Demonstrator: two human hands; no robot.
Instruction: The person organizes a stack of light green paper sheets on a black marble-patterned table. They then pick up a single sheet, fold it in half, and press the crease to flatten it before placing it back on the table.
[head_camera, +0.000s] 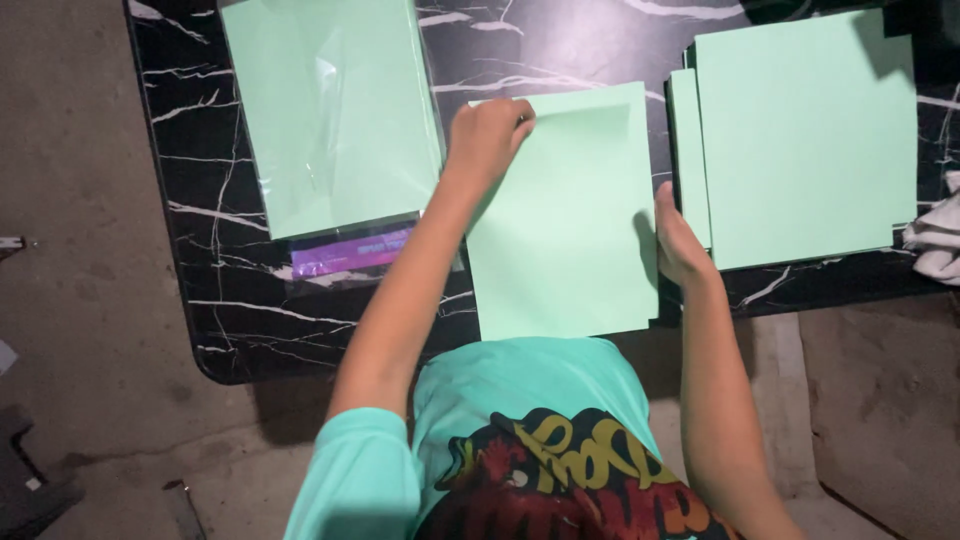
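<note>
A light green sheet of paper (565, 220) lies in front of me on the black marble-patterned table (200, 180). My left hand (487, 135) pinches its upper left corner, where the top edge looks folded over. My right hand (678, 240) rests edge-on against the sheet's right side. A stack of the same green paper (805, 135) sits just right of that hand. To the left lies a clear plastic pack of green paper (330, 110) with a purple label strip at its near end.
A white cloth (938, 240) lies at the table's right edge. Bare concrete floor surrounds the table, with dark objects at the lower left. My teal shirt fills the bottom of the view.
</note>
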